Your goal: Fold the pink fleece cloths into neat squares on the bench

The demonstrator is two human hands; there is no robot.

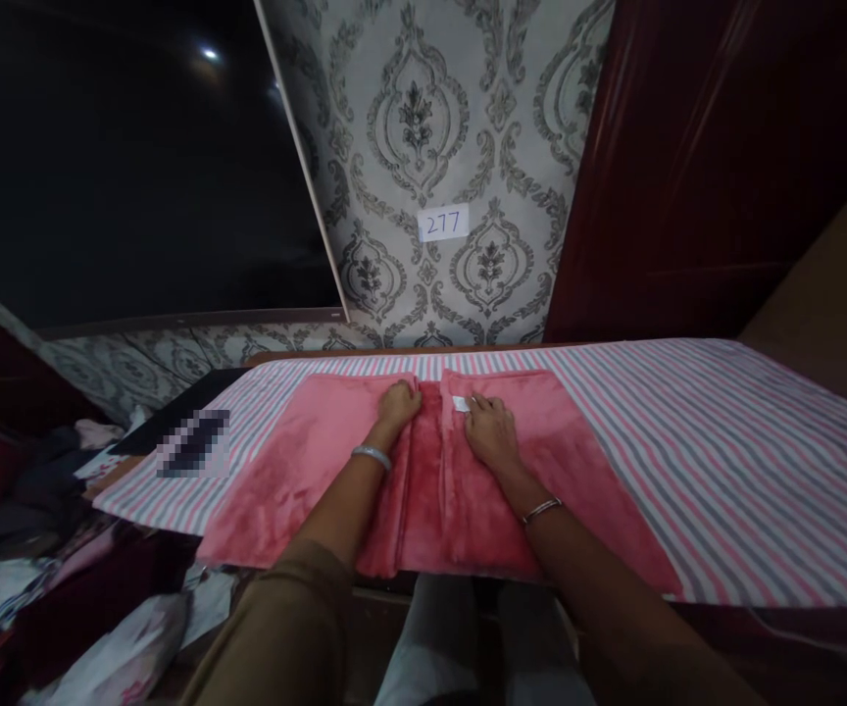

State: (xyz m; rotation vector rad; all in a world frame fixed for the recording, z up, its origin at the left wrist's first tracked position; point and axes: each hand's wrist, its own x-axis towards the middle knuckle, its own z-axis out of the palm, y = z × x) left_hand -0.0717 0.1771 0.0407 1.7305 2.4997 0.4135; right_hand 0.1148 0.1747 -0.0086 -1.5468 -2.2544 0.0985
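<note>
A pink plush blanket (615, 520) lies on the striped surface with its two sides folded inward, leaving a narrow gap of darker pink down the middle. My left hand (398, 404) is at the far inner edge of the left flap, its fingers curled over that edge. On the right flap, my right hand (492, 431) rests palm down, fingers stretched out and a little apart. A small white label (461, 404) on the fabric shows just beside its fingertips. Each wrist wears a bracelet.
A pink, grey and white striped cloth (732, 461) covers the table. Behind stand patterned wallpaper with a paper marked 277 (443, 224), a large dark screen (136, 167) and a dark red panel (673, 176). A pixelated patch covers something at left. Clothes and bags (122, 647) are piled lower left.
</note>
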